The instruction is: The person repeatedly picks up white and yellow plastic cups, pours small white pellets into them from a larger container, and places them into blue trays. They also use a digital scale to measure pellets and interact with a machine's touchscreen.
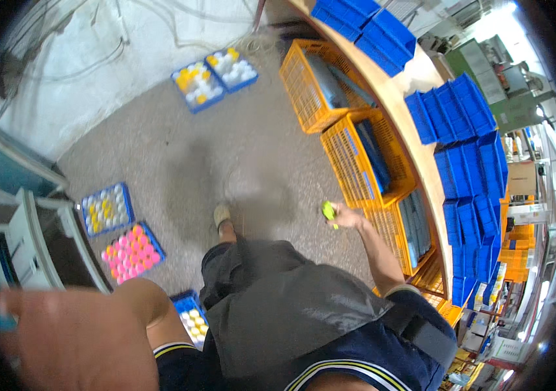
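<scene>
My right hand (pixel 348 216) reaches down at my right side, its fingers closed round a small lime-green object (pixel 328 211). Its exact kind is too small to make out. The nearest things to that hand are the orange crates along the table. Very large and blurred, my left hand (pixel 75 339) is raised close to the camera at the lower left. Its fingers are smeared by motion and partly cut off by the dark rim, so what they do or hold does not show.
Blue trays of white and yellow round pieces (pixel 198 86) and pink ones (pixel 133 253) lie on the floor (pixel 258 130). Orange crates (pixel 346 156) holding grey and blue pieces line a wooden table (pixel 421 156). Blue bins (pixel 464 163) stand on it. A white cabinet (pixel 33 241) is at left.
</scene>
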A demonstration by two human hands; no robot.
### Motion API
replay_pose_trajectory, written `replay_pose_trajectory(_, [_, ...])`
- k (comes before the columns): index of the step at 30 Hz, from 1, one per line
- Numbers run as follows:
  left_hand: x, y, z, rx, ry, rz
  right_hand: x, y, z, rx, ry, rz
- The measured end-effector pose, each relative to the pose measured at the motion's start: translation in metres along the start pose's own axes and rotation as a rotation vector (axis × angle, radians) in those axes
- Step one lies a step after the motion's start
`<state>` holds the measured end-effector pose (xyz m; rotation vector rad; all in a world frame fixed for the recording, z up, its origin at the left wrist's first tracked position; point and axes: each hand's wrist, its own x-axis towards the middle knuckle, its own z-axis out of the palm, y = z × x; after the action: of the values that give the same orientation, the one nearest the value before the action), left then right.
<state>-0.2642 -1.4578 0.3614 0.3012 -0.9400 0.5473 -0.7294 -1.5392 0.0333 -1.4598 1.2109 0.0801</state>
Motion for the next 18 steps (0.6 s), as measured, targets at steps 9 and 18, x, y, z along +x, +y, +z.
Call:
replay_pose_trajectory(9, [-0.256,-0.265,-0.016,0.147,-0.688,-1.674,0.079,-0.051,-0.091,-0.266,0.522,0.388])
replay_pose_trajectory(18, [-0.507,-0.353,-0.132,0.767,-0.743,-2.357,0.334,-0.109,-0.202,0.161,0.009,0.436])
